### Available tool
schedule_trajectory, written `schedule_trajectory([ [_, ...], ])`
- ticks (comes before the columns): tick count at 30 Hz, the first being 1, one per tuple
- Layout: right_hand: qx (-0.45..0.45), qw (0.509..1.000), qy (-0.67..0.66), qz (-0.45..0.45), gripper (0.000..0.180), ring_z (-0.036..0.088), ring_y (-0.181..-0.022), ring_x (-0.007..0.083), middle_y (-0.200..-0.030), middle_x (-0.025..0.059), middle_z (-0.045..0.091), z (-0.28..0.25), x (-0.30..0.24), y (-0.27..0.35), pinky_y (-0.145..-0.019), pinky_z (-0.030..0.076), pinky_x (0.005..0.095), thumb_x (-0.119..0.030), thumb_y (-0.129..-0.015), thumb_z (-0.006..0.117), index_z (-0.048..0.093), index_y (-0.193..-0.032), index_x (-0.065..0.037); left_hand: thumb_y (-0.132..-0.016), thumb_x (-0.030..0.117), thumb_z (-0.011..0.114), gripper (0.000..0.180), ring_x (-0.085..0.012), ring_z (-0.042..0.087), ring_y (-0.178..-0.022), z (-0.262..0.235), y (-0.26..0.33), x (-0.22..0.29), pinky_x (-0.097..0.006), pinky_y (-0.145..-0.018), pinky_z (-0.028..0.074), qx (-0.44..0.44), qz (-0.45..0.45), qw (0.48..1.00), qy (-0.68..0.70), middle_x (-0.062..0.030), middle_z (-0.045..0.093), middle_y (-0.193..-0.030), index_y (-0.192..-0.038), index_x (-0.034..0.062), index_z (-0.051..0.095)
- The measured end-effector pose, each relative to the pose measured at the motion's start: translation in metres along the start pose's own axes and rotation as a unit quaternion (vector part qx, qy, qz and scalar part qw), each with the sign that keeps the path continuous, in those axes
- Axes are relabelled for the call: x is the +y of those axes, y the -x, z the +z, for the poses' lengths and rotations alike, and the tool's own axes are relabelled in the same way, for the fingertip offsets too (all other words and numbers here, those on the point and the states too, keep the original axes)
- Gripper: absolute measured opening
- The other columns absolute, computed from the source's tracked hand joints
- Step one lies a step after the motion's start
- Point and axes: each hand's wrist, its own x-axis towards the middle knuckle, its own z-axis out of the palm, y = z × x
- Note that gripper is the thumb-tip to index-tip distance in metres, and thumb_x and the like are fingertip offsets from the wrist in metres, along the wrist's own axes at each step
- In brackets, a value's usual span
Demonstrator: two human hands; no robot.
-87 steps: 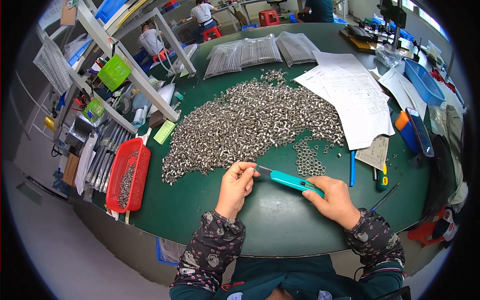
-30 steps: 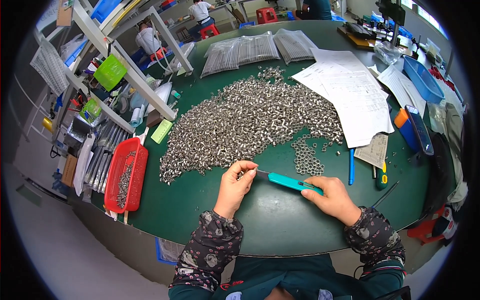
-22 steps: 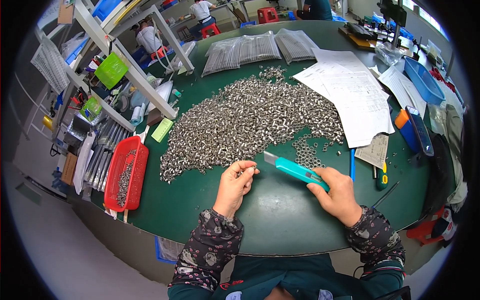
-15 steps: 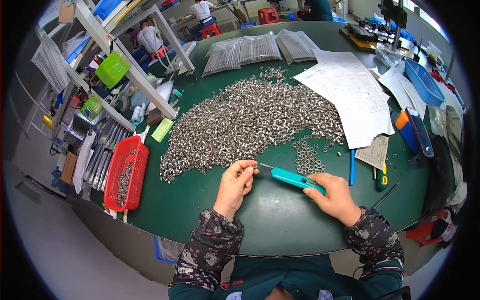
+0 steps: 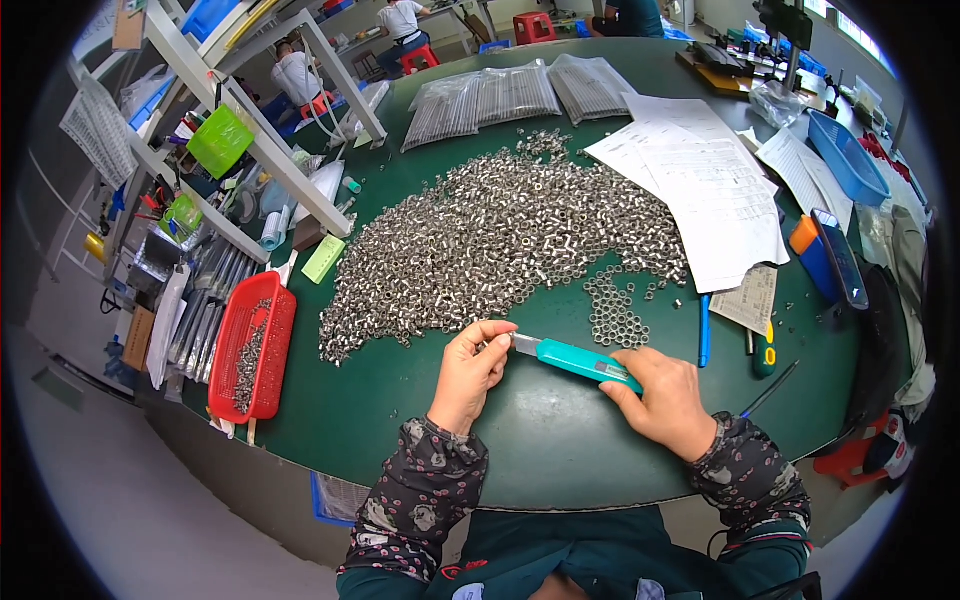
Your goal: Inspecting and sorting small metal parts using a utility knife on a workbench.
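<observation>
My left hand [image 5: 468, 372] is closed in a pinch near the front middle of the green table [image 5: 520, 450]. Its fingertips hold a small metal ring, mostly hidden by the thumb and finger. My right hand [image 5: 668, 398] grips a teal utility knife [image 5: 585, 364], whose blade [image 5: 525, 344] points left and meets the pinched fingertips. Just beyond both hands spreads a large heap of small metal rings [image 5: 500, 235]. To its right, a patch of rings [image 5: 618, 318] lies flat in a single layer.
A red basket [image 5: 273, 365] with metal pieces stands at the left edge. Bagged metal tubes [image 5: 485, 103] lie at the back. Paper sheets [image 5: 705, 190], a blue pen [image 5: 704, 332], a phone [image 5: 838, 260] and a yellow-green-handled tool [image 5: 765, 355] are on the right. Shelf posts [image 5: 265, 140] rise at left.
My right hand has moved slightly left, bringing the knife blade from beside the left fingertips right up to them. My left hand has stayed nearly still.
</observation>
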Motion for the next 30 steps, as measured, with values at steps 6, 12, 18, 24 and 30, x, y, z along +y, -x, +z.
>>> schedule_trajectory([
  [6, -0.002, 1.000, -0.017, 0.009, 0.026, 0.057, -0.063, 0.0310, -0.073, 0.0133, 0.059, 0.000, 0.005, 0.000, -0.055, 0.043, 0.0394, -0.026, -0.074, 0.060, 0.060, -0.088, -0.004, -0.083, 0.006, 0.052, 0.015, 0.0004, 0.038, -0.050, 0.000, 0.000, 0.000, -0.013, -0.038, 0.026, 0.034, 0.013, 0.999, 0.018, -0.0052, 0.056, -0.080, -0.098, 0.0010, 0.054],
  [12, -0.066, 0.996, -0.051, 0.042, 0.026, 0.057, -0.064, 0.0307, -0.073, 0.0145, 0.059, 0.000, 0.008, -0.002, -0.056, 0.044, 0.0370, -0.025, -0.074, 0.060, 0.060, -0.087, -0.002, -0.083, 0.007, 0.053, 0.015, 0.0004, 0.038, -0.051, 0.001, 0.001, 0.000, -0.013, -0.038, 0.026, 0.024, 0.015, 1.000, 0.009, -0.0035, 0.055, -0.078, -0.097, 0.0015, 0.054],
  [18, -0.064, 0.995, -0.065, 0.047, 0.026, 0.057, -0.063, 0.0307, -0.073, 0.0137, 0.059, -0.001, 0.009, -0.002, -0.056, 0.043, 0.0378, -0.026, -0.074, 0.060, 0.060, -0.087, -0.003, -0.083, 0.006, 0.053, 0.015, 0.0000, 0.038, -0.051, 0.000, 0.003, 0.000, -0.013, -0.039, 0.026, 0.008, 0.049, 0.997, -0.061, -0.0005, 0.054, -0.074, -0.097, 0.0017, 0.055],
  [24, 0.065, 0.995, 0.034, -0.066, 0.023, 0.054, -0.056, 0.0280, -0.068, 0.0115, 0.055, -0.002, 0.002, -0.002, -0.049, 0.042, 0.0354, -0.019, -0.071, 0.064, 0.058, -0.087, -0.004, -0.084, 0.006, 0.051, 0.014, -0.0016, 0.039, -0.051, -0.003, 0.001, 0.001, -0.014, -0.038, 0.027, 0.000, 0.005, 0.998, 0.058, -0.0028, 0.054, -0.077, -0.097, 0.0017, 0.054],
  [30, 0.055, 0.997, -0.003, -0.056, 0.024, 0.055, -0.059, 0.0299, -0.071, 0.0123, 0.056, 0.000, 0.006, -0.003, -0.051, 0.043, 0.0368, -0.020, -0.073, 0.062, 0.058, -0.089, -0.003, -0.085, 0.006, 0.049, 0.011, -0.0028, 0.039, -0.051, -0.004, 0.000, 0.002, -0.014, -0.037, 0.028, -0.034, -0.021, 0.987, 0.154, -0.0065, 0.055, -0.082, -0.095, 0.0024, 0.051],
])
